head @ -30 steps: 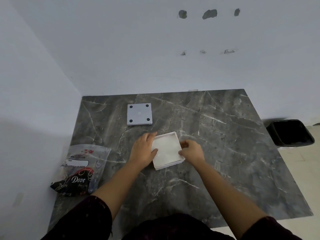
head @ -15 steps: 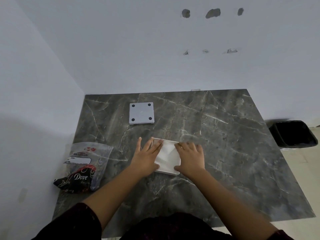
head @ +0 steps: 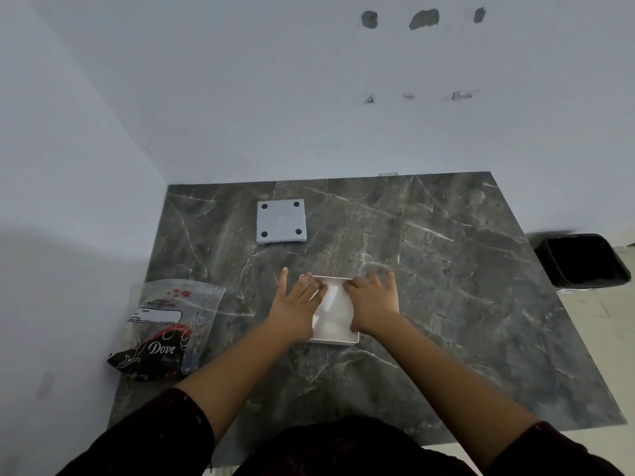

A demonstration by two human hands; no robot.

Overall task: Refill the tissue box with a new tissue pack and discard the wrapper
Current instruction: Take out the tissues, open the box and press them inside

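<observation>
A white square tissue box (head: 332, 334) lies open side up near the middle of the dark marble table (head: 446, 286), with white tissues (head: 331, 304) inside it. My left hand (head: 296, 304) lies flat on the left part of the tissues, fingers spread. My right hand (head: 372, 304) presses flat on the right part. The box's grey bottom panel (head: 281, 220), with black feet at its corners, lies apart at the back left. The plastic tissue wrapper (head: 165, 328), clear with a black "Dove" print, lies at the table's left edge.
A black waste bin (head: 584, 261) stands on the floor to the right of the table. White walls close the table in at the back and the left. My dark sleeves show at the bottom of the view.
My hands went from gripping the box's sides to lying flat on the tissues inside it. The box turned slightly and now sits square to me.
</observation>
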